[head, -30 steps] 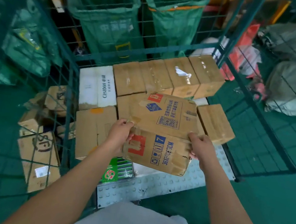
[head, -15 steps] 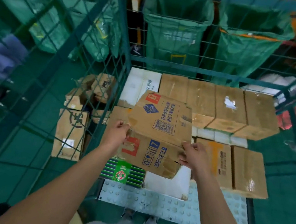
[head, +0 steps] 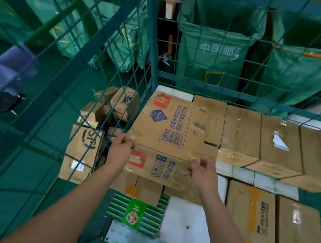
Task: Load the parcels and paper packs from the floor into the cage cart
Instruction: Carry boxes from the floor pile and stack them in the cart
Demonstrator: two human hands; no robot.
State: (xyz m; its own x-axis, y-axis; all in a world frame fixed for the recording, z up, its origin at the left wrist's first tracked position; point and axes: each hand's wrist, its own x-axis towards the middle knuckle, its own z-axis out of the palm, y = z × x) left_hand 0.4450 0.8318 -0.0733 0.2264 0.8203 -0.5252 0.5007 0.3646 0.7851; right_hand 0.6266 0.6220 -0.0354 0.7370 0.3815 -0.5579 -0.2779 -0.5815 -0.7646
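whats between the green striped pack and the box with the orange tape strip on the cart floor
In the head view, a white flat parcel lies between the green striped pack and the box with the orange tape strip.

Held carton (head: 171,131) reads "Sam's", QR code; floor box (head: 83,152) "SF".

I see a matt, creased cardboard box (head: 169,131), a painted metal wire cage (head: 108,77), and woven cloth sacks (head: 213,53).

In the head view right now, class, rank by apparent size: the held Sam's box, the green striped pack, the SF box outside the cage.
1. Sam's box, largest, though nearest the camera.
2. SF box and green striped pack: too alike, and the pack is partly covered.
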